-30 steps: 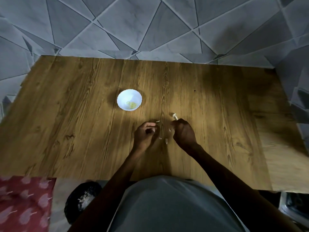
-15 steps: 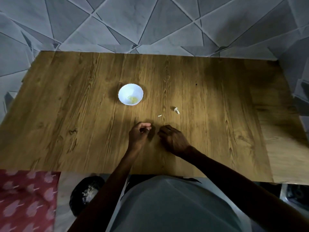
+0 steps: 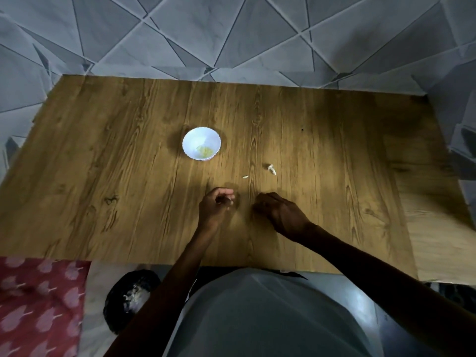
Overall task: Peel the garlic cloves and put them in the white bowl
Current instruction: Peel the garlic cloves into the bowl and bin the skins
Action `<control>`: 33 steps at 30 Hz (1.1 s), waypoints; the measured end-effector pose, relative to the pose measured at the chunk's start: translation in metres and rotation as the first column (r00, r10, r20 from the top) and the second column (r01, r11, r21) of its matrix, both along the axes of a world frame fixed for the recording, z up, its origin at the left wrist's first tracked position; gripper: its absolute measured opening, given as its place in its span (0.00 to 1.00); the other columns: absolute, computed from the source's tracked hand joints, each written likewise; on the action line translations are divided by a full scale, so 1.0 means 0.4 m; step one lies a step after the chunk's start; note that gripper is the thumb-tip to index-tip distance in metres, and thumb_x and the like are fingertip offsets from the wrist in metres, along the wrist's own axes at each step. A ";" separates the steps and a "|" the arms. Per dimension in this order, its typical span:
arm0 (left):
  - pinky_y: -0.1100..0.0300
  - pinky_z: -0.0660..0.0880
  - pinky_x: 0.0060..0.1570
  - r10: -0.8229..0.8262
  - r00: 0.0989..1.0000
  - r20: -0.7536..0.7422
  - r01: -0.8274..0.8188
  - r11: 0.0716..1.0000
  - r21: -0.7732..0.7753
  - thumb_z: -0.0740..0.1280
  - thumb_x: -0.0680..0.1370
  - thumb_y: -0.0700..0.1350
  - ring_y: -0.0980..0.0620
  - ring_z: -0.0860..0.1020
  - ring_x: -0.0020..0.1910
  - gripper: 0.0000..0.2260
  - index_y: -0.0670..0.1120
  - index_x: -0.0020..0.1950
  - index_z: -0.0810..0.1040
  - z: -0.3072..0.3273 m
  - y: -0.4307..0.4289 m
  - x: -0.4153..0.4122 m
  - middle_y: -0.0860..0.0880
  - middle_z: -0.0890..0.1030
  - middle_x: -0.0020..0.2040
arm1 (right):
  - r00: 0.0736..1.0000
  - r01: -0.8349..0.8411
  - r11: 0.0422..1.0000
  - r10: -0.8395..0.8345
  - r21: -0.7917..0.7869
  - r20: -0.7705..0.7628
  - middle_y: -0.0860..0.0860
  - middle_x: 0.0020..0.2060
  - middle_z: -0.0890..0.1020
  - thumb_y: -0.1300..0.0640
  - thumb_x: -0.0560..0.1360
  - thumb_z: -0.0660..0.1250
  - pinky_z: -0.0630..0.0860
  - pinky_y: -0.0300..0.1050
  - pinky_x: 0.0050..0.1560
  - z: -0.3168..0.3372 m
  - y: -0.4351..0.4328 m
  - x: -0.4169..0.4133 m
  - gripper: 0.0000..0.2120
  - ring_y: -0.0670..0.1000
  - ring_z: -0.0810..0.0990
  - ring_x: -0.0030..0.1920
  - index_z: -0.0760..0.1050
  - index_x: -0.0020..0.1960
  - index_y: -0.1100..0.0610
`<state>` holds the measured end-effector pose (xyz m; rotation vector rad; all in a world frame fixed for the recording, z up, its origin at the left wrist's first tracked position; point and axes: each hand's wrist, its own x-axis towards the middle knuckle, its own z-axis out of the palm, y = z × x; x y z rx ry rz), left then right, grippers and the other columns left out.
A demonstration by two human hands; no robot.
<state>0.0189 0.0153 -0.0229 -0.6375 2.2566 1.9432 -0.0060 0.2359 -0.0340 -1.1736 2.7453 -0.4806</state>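
I see left hand (image 3: 217, 203) and right hand (image 3: 279, 212) curled near the table (image 3: 103, 176) front edge, can't tell what they hold. White bowl (image 3: 195, 139) mid-table, garlic piece (image 3: 271, 169) right of it.

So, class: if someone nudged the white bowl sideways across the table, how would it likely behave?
The white bowl holds only a few yellowish bits, so it is probably light. On the smooth wooden table it would likely slide rather than tip, since it looks wide and low.
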 end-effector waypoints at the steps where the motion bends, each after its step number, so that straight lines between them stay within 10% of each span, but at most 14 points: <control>1: 0.52 0.79 0.48 0.003 1.000 0.004 -0.003 1.000 0.008 0.66 0.78 0.36 0.48 0.83 0.47 0.08 0.47 0.51 0.81 0.000 -0.001 0.001 0.46 0.84 0.47 | 0.999 -0.008 1.000 0.008 0.004 -0.032 0.55 0.63 0.77 0.69 0.72 0.70 0.81 0.49 0.52 -0.002 0.003 0.000 0.21 0.56 0.76 0.62 0.78 0.63 0.56; 6: 0.56 0.80 0.48 -0.007 0.999 0.032 0.006 1.000 0.029 0.66 0.78 0.38 0.49 0.83 0.49 0.07 0.47 0.54 0.80 0.002 0.008 0.002 0.47 0.84 0.49 | 0.985 -0.123 0.992 0.121 -0.007 -0.125 0.57 0.51 0.83 0.63 0.74 0.61 0.82 0.50 0.44 -0.009 0.012 -0.008 0.13 0.57 0.82 0.50 0.82 0.53 0.61; 10: 0.60 0.79 0.47 0.047 0.994 0.095 -0.062 0.984 0.166 0.64 0.79 0.38 0.48 0.83 0.50 0.08 0.43 0.56 0.80 0.007 0.029 0.000 0.44 0.84 0.50 | 0.969 -0.111 0.994 0.107 -0.003 -0.225 0.58 0.46 0.83 0.64 0.71 0.73 0.80 0.47 0.42 -0.022 -0.014 -0.017 0.08 0.56 0.82 0.46 0.81 0.50 0.63; 16: 0.60 0.79 0.37 0.137 0.889 0.437 -0.401 0.693 0.600 0.56 0.84 0.46 0.52 0.81 0.34 0.15 0.40 0.52 0.80 0.046 0.087 -0.041 0.44 0.84 0.38 | 0.808 0.549 0.768 -0.386 -0.331 0.445 0.49 0.40 0.85 0.65 0.73 0.73 0.73 0.26 0.37 0.034 -0.116 -0.049 0.03 0.37 0.82 0.38 0.84 0.44 0.58; 22: 0.65 0.71 0.25 0.084 0.858 0.507 -0.483 0.469 0.740 0.53 0.82 0.42 0.53 0.73 0.22 0.26 0.41 0.29 0.81 0.067 0.104 -0.075 0.46 0.78 0.26 | 0.858 0.447 0.848 -0.317 -0.284 0.404 0.47 0.41 0.85 0.66 0.70 0.72 0.76 0.28 0.41 0.108 -0.151 -0.029 0.08 0.42 0.82 0.40 0.85 0.45 0.56; 27: 0.63 0.75 0.25 0.114 0.848 0.518 -0.505 0.475 0.721 0.53 0.82 0.42 0.51 0.77 0.24 0.23 0.39 0.32 0.78 0.058 0.103 -0.089 0.45 0.79 0.28 | 0.786 0.583 0.701 -0.360 -0.410 0.503 0.54 0.37 0.85 0.75 0.69 0.69 0.73 0.25 0.34 0.138 -0.137 -0.068 0.07 0.32 0.79 0.32 0.83 0.41 0.67; 33: 0.57 0.80 0.29 0.056 0.877 0.478 -0.448 0.459 0.767 0.53 0.82 0.40 0.47 0.84 0.32 0.25 0.35 0.34 0.84 0.067 0.091 -0.104 0.39 0.84 0.36 | 0.872 0.436 0.827 -0.291 -0.355 0.394 0.52 0.42 0.86 0.74 0.71 0.67 0.71 0.21 0.40 0.133 -0.109 -0.120 0.13 0.25 0.76 0.36 0.85 0.47 0.62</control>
